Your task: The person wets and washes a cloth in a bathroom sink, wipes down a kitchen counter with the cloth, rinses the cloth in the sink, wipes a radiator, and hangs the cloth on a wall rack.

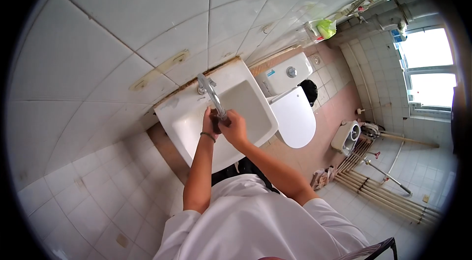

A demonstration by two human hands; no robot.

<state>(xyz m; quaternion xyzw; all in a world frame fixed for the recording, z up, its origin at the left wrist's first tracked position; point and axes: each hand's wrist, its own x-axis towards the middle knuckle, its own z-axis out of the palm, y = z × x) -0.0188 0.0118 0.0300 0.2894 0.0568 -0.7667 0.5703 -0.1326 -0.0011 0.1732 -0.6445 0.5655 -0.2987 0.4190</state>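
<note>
My left hand [208, 123], with a dark band at its wrist, is over the white washbasin [183, 148], under the chrome tap [214, 94]. My right hand [235, 129] meets it there from the other side. Between the two hands, directly beneath the spout, is a small dark brown object [215, 121]. Fingers of both hands close round it and hide much of its shape, so its kind does not show. Whether water runs from the tap is too small to tell.
Right of the basin stands a white toilet [295, 118] with its lid down and a cistern [285, 74] behind. A black bag [309, 92] is beside it. Tiled wall [157, 19] rises behind the tap. Pipes [383, 193] and a window [430, 68] are farther right.
</note>
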